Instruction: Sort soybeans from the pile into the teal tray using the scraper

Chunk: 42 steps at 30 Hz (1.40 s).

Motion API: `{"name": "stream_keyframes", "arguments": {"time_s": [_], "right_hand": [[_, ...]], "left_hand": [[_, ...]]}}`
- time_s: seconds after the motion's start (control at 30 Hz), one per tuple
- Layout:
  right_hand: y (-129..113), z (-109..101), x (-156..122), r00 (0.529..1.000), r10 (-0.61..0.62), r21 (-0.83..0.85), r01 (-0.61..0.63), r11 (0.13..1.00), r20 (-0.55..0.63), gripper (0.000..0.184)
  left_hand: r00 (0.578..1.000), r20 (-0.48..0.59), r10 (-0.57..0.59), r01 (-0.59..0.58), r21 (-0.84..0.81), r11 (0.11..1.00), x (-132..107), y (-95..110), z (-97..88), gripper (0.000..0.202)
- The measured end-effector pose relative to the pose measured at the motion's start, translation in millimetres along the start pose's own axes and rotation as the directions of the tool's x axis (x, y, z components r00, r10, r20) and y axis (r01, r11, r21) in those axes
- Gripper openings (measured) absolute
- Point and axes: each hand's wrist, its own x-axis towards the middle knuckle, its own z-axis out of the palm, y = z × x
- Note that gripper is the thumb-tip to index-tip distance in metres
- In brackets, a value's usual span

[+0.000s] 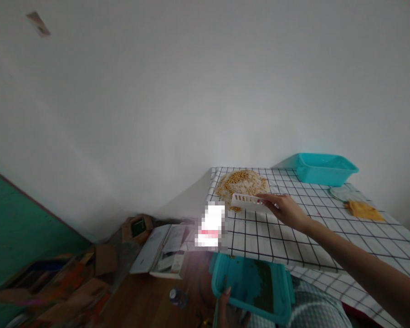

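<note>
My right hand [283,209] grips a white slotted plastic tray [249,200], held tilted over the table. Just behind the tray, yellowish beans or grains [239,180] lie spread on a pale round mat [259,182]; some lie near its front edge. Below the table edge, my left hand [224,298] holds a teal plastic container [239,298] by its near left rim, thumb over the edge. Inside the container, a dark brownish-green patch covers the right part, and a few grains sit at the far rim.
A black-and-white grid cloth [287,237] covers the table against the wall. An empty-looking teal basin [324,171], a clear round lid [341,193] and a yellow cloth [364,210] are on the right. A bright pixelated rectangle [212,225] stands left. Boxes [169,250] and a bottle [178,296] are lower left.
</note>
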Motion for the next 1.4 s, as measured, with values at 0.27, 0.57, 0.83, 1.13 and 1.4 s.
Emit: {"name": "stream_keyframes", "arguments": {"time_s": [0.27, 0.57, 0.83, 1.13, 1.4], "right_hand": [[-1.8, -5.0, -5.1, 1.0, -0.019, 0.078, 0.018, 0.997, 0.014, 0.033], [-3.2, -6.5, -0.3, 1.0, 0.02, 0.047, -0.019, 0.999, -0.009, 0.034], [-6.1, -7.7, -1.9, 0.999, -0.028, 0.103, 0.024, 0.994, 0.045, 0.034], [-4.9, -12.0, 0.2, 0.999, 0.039, 0.035, -0.04, 0.999, 0.036, 0.034], [-7.7, -10.2, -3.4, 0.998, -0.001, 0.081, -0.004, 0.997, 0.058, 0.034]], "left_hand": [[0.999, 0.0, 0.034, -0.034, -0.012, 0.999, -4.5, 0.5, 3.0, 0.044], [0.997, -0.042, 0.06, -0.061, -0.015, 0.998, -12.8, -0.4, 10.0, 0.034], [0.998, -0.016, 0.06, -0.06, -0.008, 0.998, -9.8, 2.6, 5.4, 0.039], [0.999, -0.011, 0.037, -0.037, -0.003, 0.999, -6.6, 4.5, 5.8, 0.049], [0.998, -0.027, 0.063, -0.063, -0.019, 0.998, -6.3, 6.2, 3.8, 0.046]]}}
